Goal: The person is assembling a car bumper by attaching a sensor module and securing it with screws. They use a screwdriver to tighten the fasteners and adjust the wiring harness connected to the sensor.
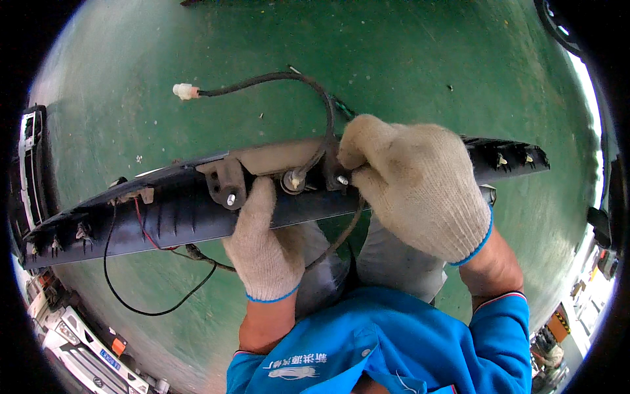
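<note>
A long dark plastic car trim panel (167, 226) lies across in front of me, above my knees. Wearing a knitted glove, my left hand (266, 253) grips its near edge, with the thumb up beside a bolted bracket (230, 180). My right hand (417, 187), also gloved, is closed at a second bracket (336, 172) with a bolt. Its fingertips are bent inward, and what they pinch is hidden. Between my hands a round fitting (294, 180) sits on the panel. A black cable (282, 77) arches up from there and ends in a white connector (185, 91).
A thin black wire (141, 312) loops below the panel's left part, next to a red wire (146, 231). Clips (502, 161) line the panel's ends. Green floor (216, 39) surrounds me. At lower left stands a white vehicle front (92, 354); other parts lie along the rim.
</note>
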{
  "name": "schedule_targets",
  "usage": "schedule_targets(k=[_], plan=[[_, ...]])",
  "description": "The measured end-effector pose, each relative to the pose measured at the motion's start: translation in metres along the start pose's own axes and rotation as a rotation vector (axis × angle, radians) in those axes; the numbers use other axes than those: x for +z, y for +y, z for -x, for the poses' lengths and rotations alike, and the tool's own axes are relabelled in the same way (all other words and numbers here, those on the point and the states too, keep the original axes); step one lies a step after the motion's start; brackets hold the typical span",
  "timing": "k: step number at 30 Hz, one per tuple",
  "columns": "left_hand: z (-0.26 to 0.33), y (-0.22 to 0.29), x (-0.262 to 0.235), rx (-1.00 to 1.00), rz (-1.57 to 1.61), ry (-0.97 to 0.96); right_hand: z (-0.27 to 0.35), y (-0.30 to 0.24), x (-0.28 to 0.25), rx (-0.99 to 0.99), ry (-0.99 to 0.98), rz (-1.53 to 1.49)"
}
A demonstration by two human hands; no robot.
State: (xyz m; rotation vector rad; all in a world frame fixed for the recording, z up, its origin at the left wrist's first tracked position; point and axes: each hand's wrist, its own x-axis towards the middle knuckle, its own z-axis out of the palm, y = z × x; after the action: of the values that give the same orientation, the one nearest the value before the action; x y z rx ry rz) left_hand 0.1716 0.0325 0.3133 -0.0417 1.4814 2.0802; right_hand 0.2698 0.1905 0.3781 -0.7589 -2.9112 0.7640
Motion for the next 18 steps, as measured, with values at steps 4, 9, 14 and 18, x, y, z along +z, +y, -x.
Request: schedule_targets(k=[4,9,14,18], plan=[[-0.006,-0.001,-0.006,0.037,-0.116,-0.016,-0.003,0.001,0.005,0.082,0.056,-0.180],[-0.017,-0.008,-0.017,0.170,-0.436,-0.070,-0.002,-0.001,0.023,0.036,0.197,-0.187],[-0.027,-0.004,-0.022,-0.275,0.273,-0.026,-0.013,0.001,0.037,0.002,0.286,-0.018],[-0.032,-0.011,-0.021,-0.198,0.129,-0.069,-0.019,0.006,0.036,-0.014,0.244,0.036]])
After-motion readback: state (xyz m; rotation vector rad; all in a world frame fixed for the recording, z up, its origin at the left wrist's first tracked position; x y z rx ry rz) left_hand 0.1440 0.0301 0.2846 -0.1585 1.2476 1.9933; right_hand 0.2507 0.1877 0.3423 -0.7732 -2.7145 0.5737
